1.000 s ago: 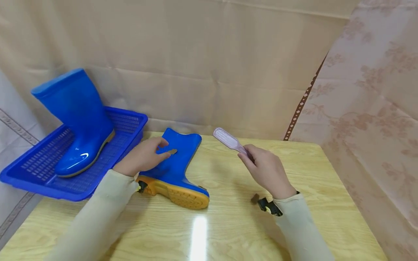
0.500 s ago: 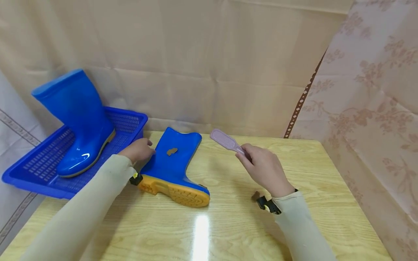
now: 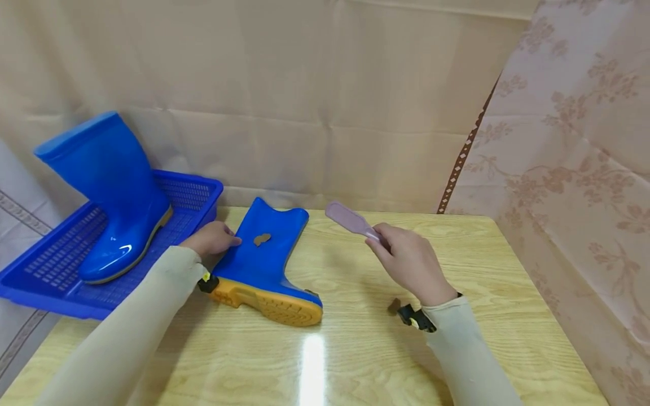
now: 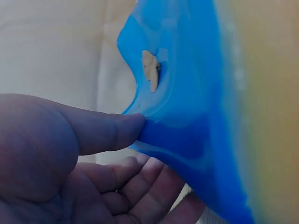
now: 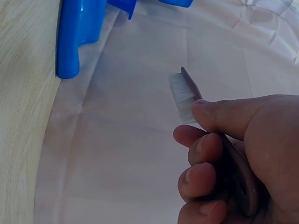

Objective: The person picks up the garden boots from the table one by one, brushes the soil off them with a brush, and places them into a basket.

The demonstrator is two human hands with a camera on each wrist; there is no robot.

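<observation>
A blue rain boot (image 3: 264, 248) with a yellow sole lies on its side on the table. On its shaft sits a brown patch (image 3: 262, 240) that looks like mud. My left hand (image 3: 212, 238) pinches the shaft's left edge, and in the left wrist view the thumb (image 4: 126, 130) lies on top with the fingers below. My right hand (image 3: 408, 256) grips the handle of a light purple scrub brush (image 3: 347, 217), raised above the table to the boot's right. White bristles (image 5: 181, 95) show in the right wrist view. The palm covers part of the handle.
At the left, a blue plastic basket (image 3: 200, 189) holds a second blue boot (image 3: 119, 192), standing tilted. Beige cloth (image 3: 284, 113) hangs behind the wooden table (image 3: 365, 338), and a floral cloth (image 3: 584, 169) borders it on the right.
My left hand has moved left from over the boot's shaft to its edge and now pinches it. The brush has turned slightly in my right hand, which stays about where it was.
</observation>
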